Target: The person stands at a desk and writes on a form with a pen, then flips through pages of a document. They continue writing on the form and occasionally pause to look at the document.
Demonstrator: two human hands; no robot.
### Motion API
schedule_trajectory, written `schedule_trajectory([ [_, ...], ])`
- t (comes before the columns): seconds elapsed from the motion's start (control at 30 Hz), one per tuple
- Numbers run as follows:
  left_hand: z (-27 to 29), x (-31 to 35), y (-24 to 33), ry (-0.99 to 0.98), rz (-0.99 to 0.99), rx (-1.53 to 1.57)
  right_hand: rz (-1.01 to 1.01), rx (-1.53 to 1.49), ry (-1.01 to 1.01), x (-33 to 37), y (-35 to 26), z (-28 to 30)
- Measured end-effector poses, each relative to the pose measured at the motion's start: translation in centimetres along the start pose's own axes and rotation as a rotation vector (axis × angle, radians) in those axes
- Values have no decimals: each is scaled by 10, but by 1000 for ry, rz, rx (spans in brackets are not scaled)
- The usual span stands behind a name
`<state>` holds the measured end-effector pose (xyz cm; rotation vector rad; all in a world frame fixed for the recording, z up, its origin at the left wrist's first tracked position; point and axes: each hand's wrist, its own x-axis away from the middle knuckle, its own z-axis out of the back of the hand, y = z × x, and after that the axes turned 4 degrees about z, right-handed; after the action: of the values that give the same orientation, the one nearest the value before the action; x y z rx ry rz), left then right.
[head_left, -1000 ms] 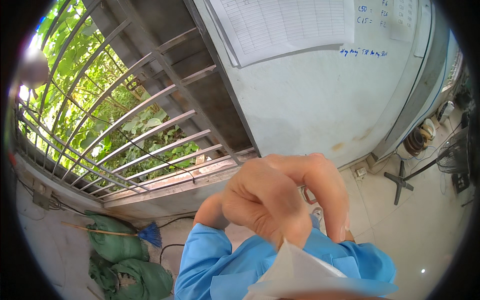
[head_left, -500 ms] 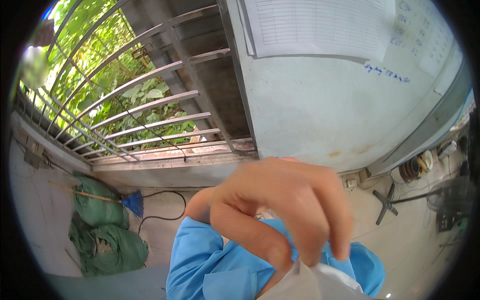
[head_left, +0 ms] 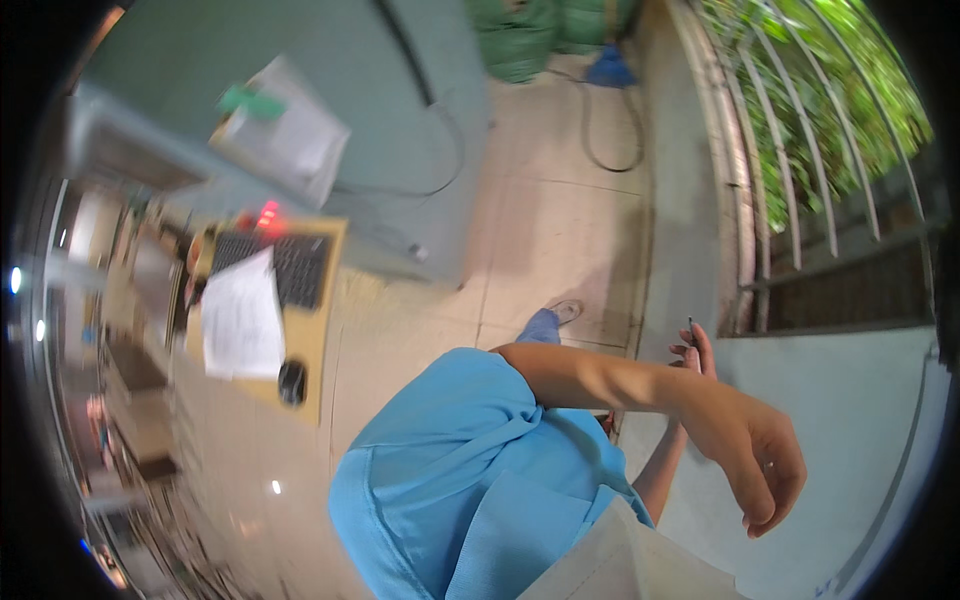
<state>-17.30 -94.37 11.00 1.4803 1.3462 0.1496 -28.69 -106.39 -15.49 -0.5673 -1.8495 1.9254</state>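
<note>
My left hand [head_left: 758, 455] hangs at the right of the head view, at the end of a bare forearm that crosses in front of my blue shirt [head_left: 450, 460]. Its fingers curl inward with thumb and fingertips close together, and nothing shows in them. Just beyond that forearm, near the wall under the window, my right hand [head_left: 700, 352] holds a slim dark pen [head_left: 691, 328], its end pointing up past the fingers. The left forearm covers part of the right wrist. A pale grey-white piece of material [head_left: 610, 560] lies at the lower edge, below my chest.
On the left, a yellowish board [head_left: 335, 310] carries a keyboard [head_left: 300, 268], paper [head_left: 243, 318] and a black mouse [head_left: 292, 382]. Beyond it, papers [head_left: 290, 140] lie on a grey-green surface [head_left: 400, 180]. Window bars [head_left: 795, 150] line the right; green sacks [head_left: 515, 40] and a blue broom [head_left: 610, 68] stand far off.
The view has swung from the wall sheets and window toward the board with the keyboard. A hand close to the camera, pinching the pale material, has let go; both hands now show at the right.
</note>
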Motion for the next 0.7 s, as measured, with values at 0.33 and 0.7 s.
schedule_trajectory([
  [0.33, -112, 81, -14, 400, -144, -181, 166, 144, -298, 26, -74, -123],
  [0.7, -268, 253, 9, 834, -42, -416, 191, 32, -365, 118, -28, -264],
])
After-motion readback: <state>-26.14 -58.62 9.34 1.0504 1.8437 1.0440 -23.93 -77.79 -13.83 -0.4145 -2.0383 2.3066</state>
